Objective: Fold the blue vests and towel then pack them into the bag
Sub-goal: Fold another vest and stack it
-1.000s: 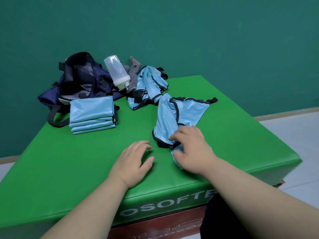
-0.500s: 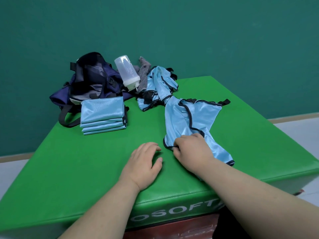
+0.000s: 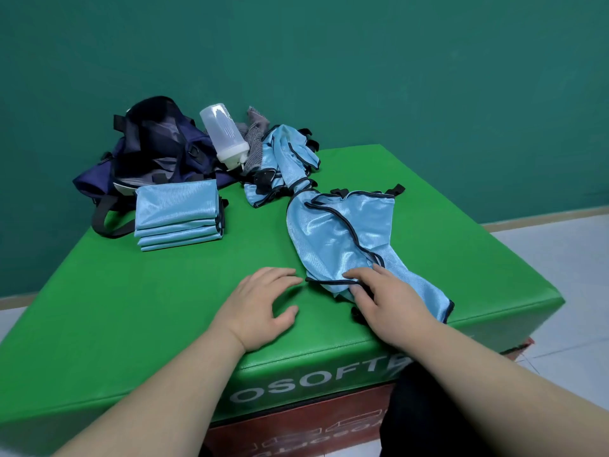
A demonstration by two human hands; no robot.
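Loose blue vest [image 3: 336, 235] lies crumpled on green mat [image 3: 131, 308], black trim showing. It runs away from the right hand [image 3: 387, 303] toward the far side; one end trails past the hand's outer side to the mat's near edge. Right hand pinches the vest's near hem, black trim caught between thumb and forefinger, other fingers curled on the cloth. Left hand [image 3: 260, 305] sits just beside the grip on its inner side, palm down on bare mat, fingers relaxed, holding nothing. Its fingertips are close to the hem's end; can't tell if touching.

Beyond the grip, at the vest's far end: vest pile [image 3: 286, 156], unfolded, touching the loose vest. Far-left of the grip: folded vests [image 3: 178, 216], neat stack of four layers, well apart from both hands. Behind the stack: dark navy bag [image 3: 155, 150], mouth open, strap hanging over the mat edge. Clear bottle [image 3: 224, 136] leans tilted between bag and pile, white lid down. Grey towel [image 3: 255, 133] is bunched behind the bottle, against the pile. Teal wall [image 3: 428, 77] is behind everything.
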